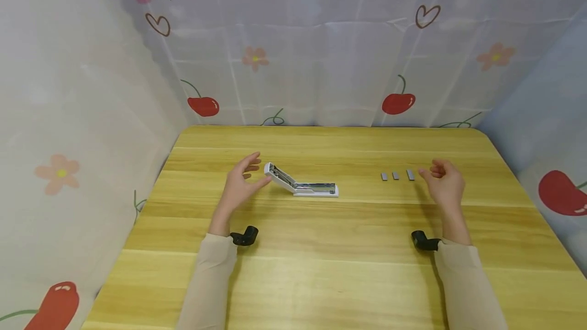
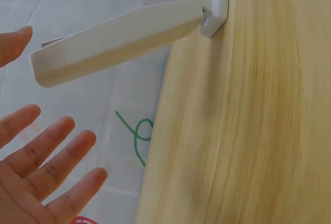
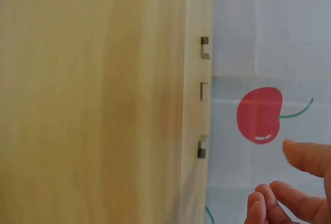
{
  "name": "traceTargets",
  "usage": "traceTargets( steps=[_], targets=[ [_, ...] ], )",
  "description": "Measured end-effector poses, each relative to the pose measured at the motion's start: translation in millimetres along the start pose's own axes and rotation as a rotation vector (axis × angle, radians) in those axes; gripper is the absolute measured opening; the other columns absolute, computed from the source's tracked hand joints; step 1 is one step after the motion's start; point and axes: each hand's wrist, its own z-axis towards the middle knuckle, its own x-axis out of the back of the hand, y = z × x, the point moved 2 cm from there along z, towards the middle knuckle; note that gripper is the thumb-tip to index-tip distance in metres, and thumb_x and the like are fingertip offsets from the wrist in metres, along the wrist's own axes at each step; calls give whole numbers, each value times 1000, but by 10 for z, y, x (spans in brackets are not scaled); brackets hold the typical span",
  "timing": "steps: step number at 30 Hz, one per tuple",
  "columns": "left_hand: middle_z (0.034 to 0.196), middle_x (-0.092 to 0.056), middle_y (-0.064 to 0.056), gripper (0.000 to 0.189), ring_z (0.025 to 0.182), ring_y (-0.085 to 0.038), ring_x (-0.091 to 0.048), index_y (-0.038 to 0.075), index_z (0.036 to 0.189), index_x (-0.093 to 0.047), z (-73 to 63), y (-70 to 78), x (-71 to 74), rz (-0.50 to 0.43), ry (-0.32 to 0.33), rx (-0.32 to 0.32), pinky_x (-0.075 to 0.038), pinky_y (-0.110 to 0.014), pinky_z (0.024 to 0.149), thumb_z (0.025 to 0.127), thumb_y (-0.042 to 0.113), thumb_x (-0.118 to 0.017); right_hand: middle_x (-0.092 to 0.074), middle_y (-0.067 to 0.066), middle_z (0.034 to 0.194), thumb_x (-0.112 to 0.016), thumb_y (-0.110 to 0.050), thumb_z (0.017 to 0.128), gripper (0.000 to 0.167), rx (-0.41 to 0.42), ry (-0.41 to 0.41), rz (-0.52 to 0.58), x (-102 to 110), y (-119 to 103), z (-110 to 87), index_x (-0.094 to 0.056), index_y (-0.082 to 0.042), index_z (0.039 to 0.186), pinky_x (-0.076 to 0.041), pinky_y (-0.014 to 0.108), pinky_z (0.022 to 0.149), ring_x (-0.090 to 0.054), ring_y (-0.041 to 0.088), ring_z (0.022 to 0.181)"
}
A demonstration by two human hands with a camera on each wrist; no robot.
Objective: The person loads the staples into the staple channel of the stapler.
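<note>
A white stapler point(image 1: 316, 193) lies on the table with its top arm point(image 2: 119, 43) swung up and back toward the left, baring the metal inside. My left hand point(image 1: 237, 186) is beside the raised end, fingers spread and thumb apart; in the left wrist view the palm side shows with nothing in it. Three short grey staple strips stand in a row on the right: a left one point(image 1: 384, 176), a middle one point(image 1: 396, 175) and a longer right one point(image 1: 410, 174). Just right of them hovers my right hand point(image 1: 446, 182), fingers loosely bent and the thumb away from them, holding nothing.
The wood-grain table point(image 1: 330, 269) carries everything. Behind it hangs a pale printed curtain point(image 1: 312, 75) with cherries and flowers, and it continues along both sides. A black wrist camera point(image 1: 245, 237) sits by the left sleeve, another black camera point(image 1: 424, 241) by the right.
</note>
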Motion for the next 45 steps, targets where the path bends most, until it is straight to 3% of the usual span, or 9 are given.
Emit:
traceTargets(
  steps=[4,9,14,18,24,28,35,45],
  targets=[
    [129,-59,-22,60,116,-37,-58,11,138,-54,28,-12,-12,-116,33,-3,-42,-57,103,84,19,-78,-59,5,107,-66,-28,93,53,-64,-27,13,-38,73,45,-54,1,136,-40,7,67,-44,-9,76],
    [121,-61,-26,49,110,-38,-59,3,130,-59,51,-34,-40,-218,54,-35,-47,-54,98,84,10,-77,-57,-6,95,-67,-31,92,53,-111,-42,-4,-92,167,104,-57,0,132,-41,11,67,-44,-10,72],
    [118,-63,-21,43,101,-24,-60,-3,124,-61,55,-54,-82,-233,51,-23,-52,-33,89,85,7,-75,-65,7,104,-67,-33,91,49,-126,-40,-70,-171,263,141,-61,0,126,-40,17,69,-48,-3,74],
    [116,-64,-20,38,95,-13,-60,-4,121,-63,39,-58,-97,-230,53,-9,-52,-26,85,86,7,-74,-63,17,118,-64,-36,92,51,-143,-83,-88,-238,306,135,-60,0,128,-42,23,71,-56,15,90],
    [114,-65,-21,35,96,-15,-60,-2,119,-65,37,-39,-107,-230,60,-6,-52,-22,82,87,9,-73,-61,19,119,-63,-38,92,51,-136,-105,-117,-303,320,130,-60,0,126,-41,31,74,-57,33,102],
    [115,-65,-23,35,99,-21,-61,-3,120,-65,37,-27,-110,-242,58,1,-51,-21,83,88,10,-73,-61,20,119,-63,-39,92,50,-130,-106,-139,-320,303,128,-60,-1,125,-41,34,74,-57,36,103],
    [114,-65,-23,33,95,-15,-61,-3,118,-65,41,-54,-117,-252,66,-9,-52,-18,80,88,7,-72,-62,19,117,-61,-40,93,48,-124,-121,-178,-348,298,135,-61,-3,124,-40,35,71,-58,35,99],
    [114,-64,-26,33,95,-18,-61,-5,118,-65,45,-55,-110,-274,58,-6,-52,-16,80,88,6,-72,-64,16,110,-62,-38,93,43,-119,-105,-221,-375,316,145,-63,-4,119,-40,34,67,-59,33,92]
  ],
)
